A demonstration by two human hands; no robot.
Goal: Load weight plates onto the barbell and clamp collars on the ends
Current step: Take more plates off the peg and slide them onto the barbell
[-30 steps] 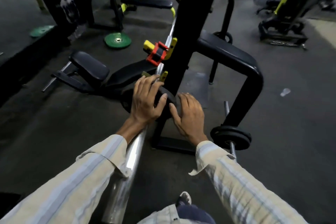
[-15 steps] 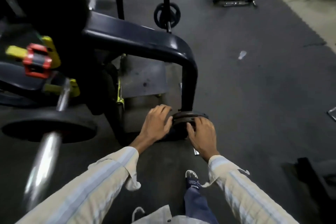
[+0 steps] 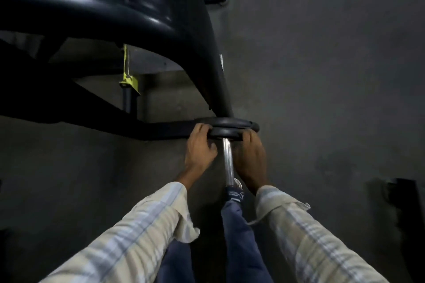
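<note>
Two black weight plates sit stacked on a short chrome storage peg [image 3: 228, 161] at the foot of the black rack. The nearer, smaller plate [image 3: 226, 133] lies in front of a slightly wider one [image 3: 243, 122]. My left hand [image 3: 199, 150] curls over the near plate's left edge. On the plate's right edge rests my right hand [image 3: 251, 158], fingers wrapped around it. The barbell and the collars are out of view.
The rack's thick curved black tube [image 3: 119, 4] arches overhead from upper left down to the peg. A yellow fitting [image 3: 129, 79] hangs under it. The dark rubber floor [image 3: 333, 80] spreads to the right. My shoe [image 3: 235, 192] stands just below the peg.
The view swung from the loaded barbell down to the rack's storage peg. Both hands left the plate on the bar and now grip the near plate on the peg, seen closer.
</note>
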